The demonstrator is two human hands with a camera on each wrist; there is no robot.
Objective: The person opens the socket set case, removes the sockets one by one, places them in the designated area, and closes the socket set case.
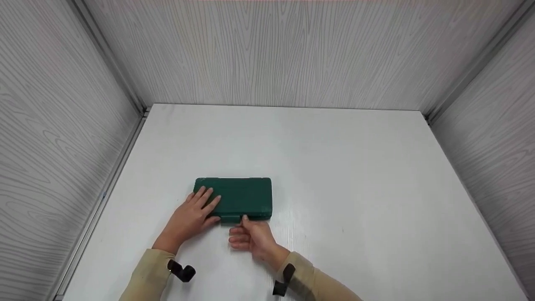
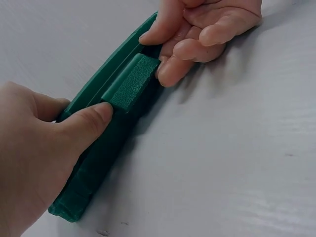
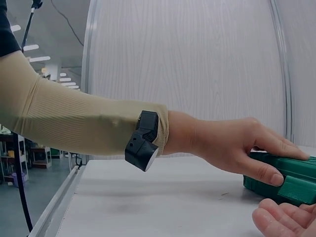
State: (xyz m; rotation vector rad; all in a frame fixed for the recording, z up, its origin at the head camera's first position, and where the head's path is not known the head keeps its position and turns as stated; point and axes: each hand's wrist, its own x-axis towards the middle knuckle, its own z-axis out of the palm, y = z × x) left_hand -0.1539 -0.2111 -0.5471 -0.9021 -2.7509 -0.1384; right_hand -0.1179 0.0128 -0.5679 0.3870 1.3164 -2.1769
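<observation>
A green plastic case [image 1: 246, 196] lies closed on the white table, its latch [image 2: 131, 81] facing the person. My left hand [image 1: 190, 219] rests on the case's left part, fingers spread straight over the lid. Its thumb [image 2: 91, 123] presses the front side at the latch's left end. My right hand [image 1: 257, 238] is palm up at the front edge, just right of the latch. In the left wrist view its thumb touches the lid's edge, and a fingertip sits against the latch's right end. The right wrist view shows only the right hand's fingers [image 3: 284, 219], loosely bent before the case.
Grey wood-grain panels [image 1: 267, 54] enclose the white table [image 1: 355, 188] at the back and both sides. Each sleeve carries a black wrist device [image 1: 182, 271]. Beyond the table's edge, the right wrist view shows shelves [image 3: 42, 155] and a floor.
</observation>
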